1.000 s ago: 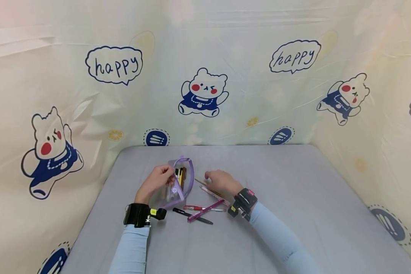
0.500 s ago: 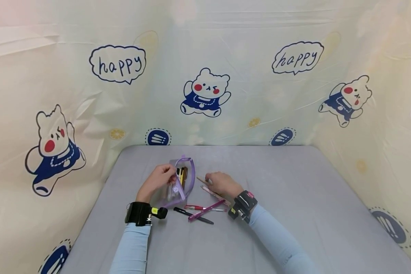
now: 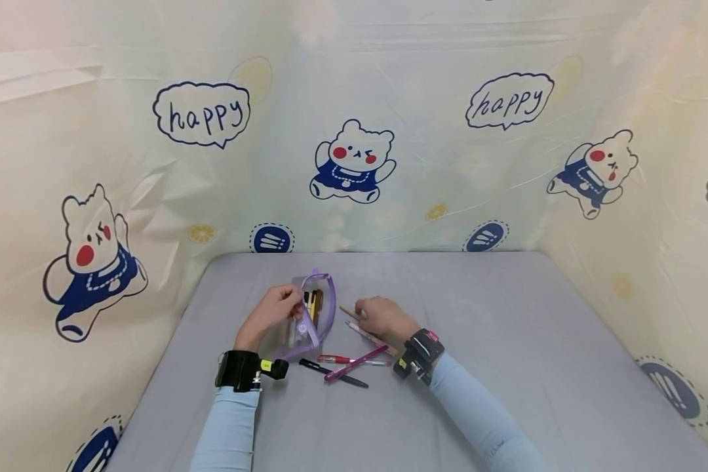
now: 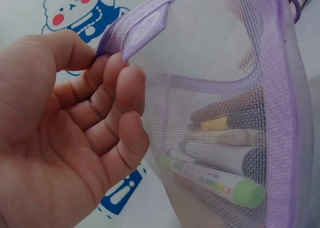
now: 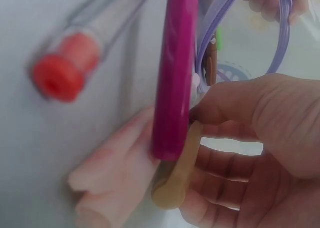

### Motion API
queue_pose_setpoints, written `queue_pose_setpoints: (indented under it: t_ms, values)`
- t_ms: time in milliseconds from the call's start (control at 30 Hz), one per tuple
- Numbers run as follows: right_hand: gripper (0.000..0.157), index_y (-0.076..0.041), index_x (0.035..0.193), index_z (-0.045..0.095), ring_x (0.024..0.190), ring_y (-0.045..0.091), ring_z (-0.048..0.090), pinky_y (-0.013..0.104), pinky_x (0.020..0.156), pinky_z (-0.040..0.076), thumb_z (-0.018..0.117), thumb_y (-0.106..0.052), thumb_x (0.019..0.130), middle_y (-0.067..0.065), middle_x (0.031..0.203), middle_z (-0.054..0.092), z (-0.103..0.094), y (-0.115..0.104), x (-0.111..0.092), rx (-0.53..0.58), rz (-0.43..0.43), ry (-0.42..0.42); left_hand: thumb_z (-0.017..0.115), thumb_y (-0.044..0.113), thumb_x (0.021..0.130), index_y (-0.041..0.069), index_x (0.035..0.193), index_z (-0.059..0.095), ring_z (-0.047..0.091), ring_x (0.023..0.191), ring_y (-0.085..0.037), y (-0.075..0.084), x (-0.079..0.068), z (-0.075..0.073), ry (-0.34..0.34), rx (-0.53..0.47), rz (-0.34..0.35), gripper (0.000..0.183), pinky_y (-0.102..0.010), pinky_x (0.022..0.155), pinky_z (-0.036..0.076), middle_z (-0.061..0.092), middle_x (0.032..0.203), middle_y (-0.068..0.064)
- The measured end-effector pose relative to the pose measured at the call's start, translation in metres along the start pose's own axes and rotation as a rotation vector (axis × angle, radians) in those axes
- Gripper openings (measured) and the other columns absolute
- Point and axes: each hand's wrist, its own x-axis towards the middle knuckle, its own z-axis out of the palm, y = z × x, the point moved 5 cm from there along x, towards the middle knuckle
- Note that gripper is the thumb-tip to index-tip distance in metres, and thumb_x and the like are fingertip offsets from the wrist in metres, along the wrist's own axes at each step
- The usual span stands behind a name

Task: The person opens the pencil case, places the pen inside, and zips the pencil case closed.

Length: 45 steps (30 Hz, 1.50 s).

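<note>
My left hand (image 3: pixel 273 313) pinches the purple-trimmed rim of a see-through mesh pencil case (image 4: pixel 282 118), whose mouth gapes. Inside it lie several pens, among them a marker with a green end (image 4: pixel 247 192). To the right of the case, low over the table, my right hand (image 3: pixel 386 318) holds a tan pen (image 5: pixel 172 190) between thumb and fingers. A pale pink pen (image 5: pixel 115 173) lies beside and under it. Across that, in the right wrist view, runs a magenta pen (image 5: pixel 175 77). The middle of the tan pen is hidden by my fingers in the head view.
In front of the case, a red-capped clear pen (image 3: pixel 336 358) and a black pen (image 3: pixel 348 379) lie crossed by the magenta one. The grey table (image 3: pixel 507 367) reaches back to a printed cloth backdrop (image 3: pixel 448 164).
Both hands keep nearly the same place and hold. The right hand's fingers shift very slightly at the tan pen; the rest of the view moves only a little with the head.
</note>
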Motion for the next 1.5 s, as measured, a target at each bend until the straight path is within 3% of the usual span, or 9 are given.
queue_pose_setpoints:
  t_ms: [200, 433, 567, 967, 1267, 1500]
  values:
    - [0.029, -0.015, 0.116, 0.065, 0.069, 0.014, 0.057, 0.027, 0.057, 0.045, 0.066, -0.02, 0.087, 0.001, 0.09, 0.064, -0.005, 0.005, 0.003, 0.076, 0.008, 0.004, 0.047, 0.023, 0.103, 0.004, 0.086, 0.057, 0.059, 0.071, -0.021, 0.001, 0.0, -0.001, 0.008, 0.002, 0.012, 0.028, -0.035, 0.066, 0.051, 0.061, 0.079, -0.008]
    - [0.027, -0.007, 0.113, 0.064, 0.063, 0.014, 0.06, 0.025, 0.051, 0.049, 0.064, -0.014, 0.088, 0.01, 0.095, 0.066, -0.005, 0.012, 0.014, 0.297, 0.009, -0.026, 0.047, 0.022, 0.103, 0.003, 0.085, 0.057, 0.06, 0.071, -0.019, 0.0, -0.001, -0.001, 0.002, 0.001, 0.022, 0.028, -0.036, 0.065, 0.052, 0.062, 0.079, -0.007]
    - [0.025, -0.006, 0.111, 0.065, 0.062, 0.015, 0.061, 0.026, 0.05, 0.05, 0.065, -0.015, 0.088, 0.009, 0.091, 0.066, -0.005, 0.015, 0.02, 0.369, 0.009, -0.01, 0.048, 0.021, 0.103, 0.002, 0.086, 0.057, 0.06, 0.071, -0.023, 0.005, -0.004, -0.001, 0.002, -0.001, 0.015, 0.027, -0.036, 0.066, 0.052, 0.062, 0.08, -0.009]
    - [0.023, -0.007, 0.11, 0.064, 0.06, 0.014, 0.058, 0.025, 0.053, 0.051, 0.061, -0.018, 0.091, 0.006, 0.088, 0.064, -0.009, 0.003, 0.026, 0.459, 0.0, -0.026, 0.048, 0.023, 0.103, 0.003, 0.086, 0.057, 0.06, 0.071, -0.021, 0.0, -0.001, -0.001, 0.008, -0.005, 0.011, 0.028, -0.037, 0.066, 0.052, 0.062, 0.08, -0.008]
    - [0.02, -0.006, 0.109, 0.064, 0.059, 0.015, 0.061, 0.039, 0.06, 0.058, 0.059, -0.014, 0.091, 0.007, 0.085, 0.063, -0.012, -0.013, 0.032, 0.508, -0.005, -0.033, 0.047, 0.02, 0.103, -0.001, 0.091, 0.059, 0.06, 0.074, -0.024, 0.001, -0.001, -0.002, 0.001, -0.009, -0.005, 0.028, -0.034, 0.064, 0.051, 0.062, 0.081, -0.011]
    - [0.022, -0.005, 0.111, 0.064, 0.057, 0.016, 0.063, 0.035, 0.057, 0.058, 0.06, -0.016, 0.092, 0.007, 0.085, 0.065, -0.007, -0.023, 0.039, 0.528, -0.023, -0.038, 0.045, 0.014, 0.103, -0.007, 0.091, 0.058, 0.061, 0.079, -0.037, 0.024, -0.013, -0.001, -0.018, -0.003, -0.002, 0.027, -0.027, 0.062, 0.049, 0.062, 0.083, -0.018]
